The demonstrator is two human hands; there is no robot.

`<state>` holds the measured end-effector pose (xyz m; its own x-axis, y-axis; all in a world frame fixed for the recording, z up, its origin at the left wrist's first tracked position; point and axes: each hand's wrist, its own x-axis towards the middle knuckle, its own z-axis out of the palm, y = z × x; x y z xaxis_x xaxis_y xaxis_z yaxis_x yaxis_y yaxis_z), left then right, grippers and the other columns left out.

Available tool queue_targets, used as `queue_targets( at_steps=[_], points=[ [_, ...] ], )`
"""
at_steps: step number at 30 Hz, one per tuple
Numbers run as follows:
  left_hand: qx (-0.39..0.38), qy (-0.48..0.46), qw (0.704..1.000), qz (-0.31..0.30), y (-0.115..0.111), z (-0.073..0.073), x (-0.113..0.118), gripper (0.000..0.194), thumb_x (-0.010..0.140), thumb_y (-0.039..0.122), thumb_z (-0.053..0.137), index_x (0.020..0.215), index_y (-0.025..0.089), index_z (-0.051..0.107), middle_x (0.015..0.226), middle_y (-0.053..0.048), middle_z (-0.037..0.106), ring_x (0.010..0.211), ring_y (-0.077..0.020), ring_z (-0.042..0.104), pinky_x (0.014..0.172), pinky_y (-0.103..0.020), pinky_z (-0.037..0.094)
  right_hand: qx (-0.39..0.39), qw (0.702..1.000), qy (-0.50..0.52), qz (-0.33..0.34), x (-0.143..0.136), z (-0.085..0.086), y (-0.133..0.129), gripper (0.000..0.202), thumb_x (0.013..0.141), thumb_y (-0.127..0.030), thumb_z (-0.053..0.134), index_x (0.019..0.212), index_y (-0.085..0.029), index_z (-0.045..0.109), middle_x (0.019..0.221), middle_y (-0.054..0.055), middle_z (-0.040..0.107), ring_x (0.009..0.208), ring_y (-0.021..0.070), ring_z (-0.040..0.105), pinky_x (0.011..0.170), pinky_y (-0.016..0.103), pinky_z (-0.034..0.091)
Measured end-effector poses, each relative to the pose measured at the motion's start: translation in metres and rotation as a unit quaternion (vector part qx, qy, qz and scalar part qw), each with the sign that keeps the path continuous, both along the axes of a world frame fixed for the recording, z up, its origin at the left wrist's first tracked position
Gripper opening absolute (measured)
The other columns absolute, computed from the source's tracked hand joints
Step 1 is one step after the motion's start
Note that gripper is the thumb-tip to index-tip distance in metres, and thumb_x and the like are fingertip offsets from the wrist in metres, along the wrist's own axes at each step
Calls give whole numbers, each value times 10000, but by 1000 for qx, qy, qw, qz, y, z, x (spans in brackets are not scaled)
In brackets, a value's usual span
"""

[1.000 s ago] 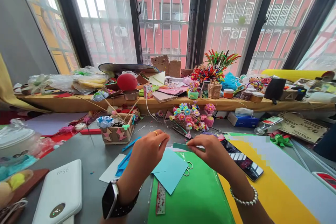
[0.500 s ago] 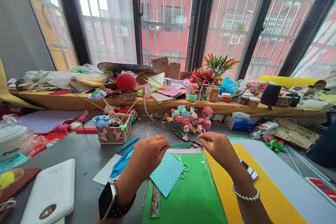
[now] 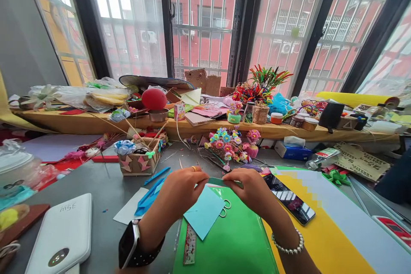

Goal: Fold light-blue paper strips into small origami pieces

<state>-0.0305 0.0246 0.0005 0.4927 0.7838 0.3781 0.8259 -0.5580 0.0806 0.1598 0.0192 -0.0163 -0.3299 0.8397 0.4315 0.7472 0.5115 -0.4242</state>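
My left hand (image 3: 181,188) is closed in a pinch above the top left of a green mat (image 3: 234,235). Facing it, my right hand (image 3: 245,184) pinches too, above the mat's top edge. A thin greenish strip (image 3: 215,181) spans the gap between the fingertips of both hands. Below them a light blue paper sheet (image 3: 205,212) lies on the mat, with scissor handles (image 3: 225,208) showing at its right edge. A patterned ruler (image 3: 189,246) lies near the mat's left side.
A cardboard box (image 3: 139,162) and blue folded paper (image 3: 150,197) are at the left. A power bank (image 3: 59,233) sits at the front left. Crochet flowers (image 3: 226,143) stand behind the hands. A phone (image 3: 290,199) rests on yellow paper (image 3: 324,239) at the right.
My right hand has moved left toward my left hand, uncovering more of the phone. My left hand has hardly moved.
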Motion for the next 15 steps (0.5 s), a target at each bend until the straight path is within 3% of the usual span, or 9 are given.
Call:
queue_targets(
  at_steps=[4,9,15],
  points=[
    [31,-8,997,73,2,2,-4,244,822,212,420,858,210,662,861,-38,687,716,-203,645,575,-265,442,0,1000,-9,-11,2,2,-1,174,770,-155,544,816,-201,705,787,40,710,730,184,632,675,271,445],
    [5,-45,997,-56,-2,-3,9,215,826,278,449,919,232,637,852,-12,679,755,-159,634,637,-229,447,-11,1000,-2,16,-6,4,-5,169,774,-179,553,848,-217,700,791,23,709,724,166,633,668,245,448],
    [21,-7,999,-35,-3,-2,12,214,826,221,441,805,224,654,754,-5,685,687,-167,637,567,-228,415,-10,1000,-16,3,-2,4,-3,186,797,-201,521,855,-210,698,808,34,708,739,174,635,678,251,446]
  ],
)
